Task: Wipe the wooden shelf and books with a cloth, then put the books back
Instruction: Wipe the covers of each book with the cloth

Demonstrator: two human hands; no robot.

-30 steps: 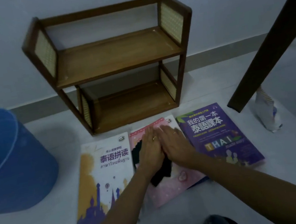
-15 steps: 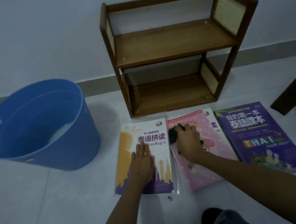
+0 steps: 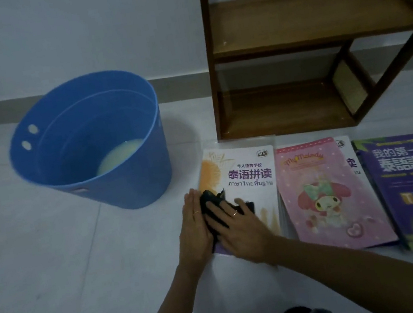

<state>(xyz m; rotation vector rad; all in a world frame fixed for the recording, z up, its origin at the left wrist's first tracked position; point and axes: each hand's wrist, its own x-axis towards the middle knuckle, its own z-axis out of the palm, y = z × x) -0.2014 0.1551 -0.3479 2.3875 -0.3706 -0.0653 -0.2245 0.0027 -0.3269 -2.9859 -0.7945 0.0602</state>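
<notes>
On the floor before the empty wooden shelf [image 3: 313,17], both hands lie flat, the right hand [image 3: 233,223] pressing the dark cloth [image 3: 211,204] onto the white book [image 3: 246,177] and the left hand [image 3: 194,226] at its edge; a damp cloth could warp that cover

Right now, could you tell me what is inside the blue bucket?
Inside the blue bucket, a pale, yellowish patch shows at the bottom; I cannot tell whether it is liquid or a cloth. The near wall hides the rest of the bottom.
</notes>
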